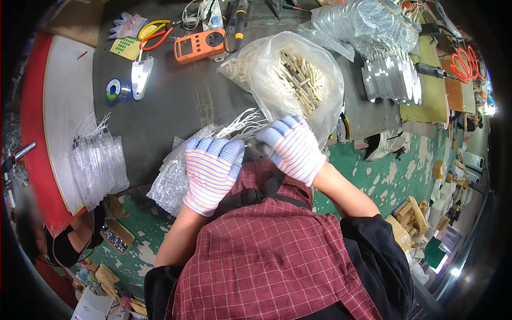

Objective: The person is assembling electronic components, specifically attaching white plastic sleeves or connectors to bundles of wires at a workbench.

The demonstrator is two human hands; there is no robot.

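Note:
My left hand [213, 168], in a striped glove, is closed at the table's near edge, over a bubble-wrapped bundle [172, 184]. White wires [240, 126] fan out from the bundle just beyond the fingers. My right hand [295, 151], gloved alike, is closed a short way to the right, its fingertips turned toward the left hand. Something small and greyish shows between the two hands, too small to name; the fingers hide what each grips. Close beyond my right hand stands an open clear plastic bag [333, 88] full of short cream-coloured tubes [301, 82].
Another wrapped bundle with wires [100, 165] lies left. Further back are a solder spool [117, 90], a flat metal piece [141, 77], an orange multimeter [200, 46], pliers [154, 34] and a soldering iron [241, 21]. Stacked metal plates [392, 79] stand right. Another person's arm [81, 234] shows lower left.

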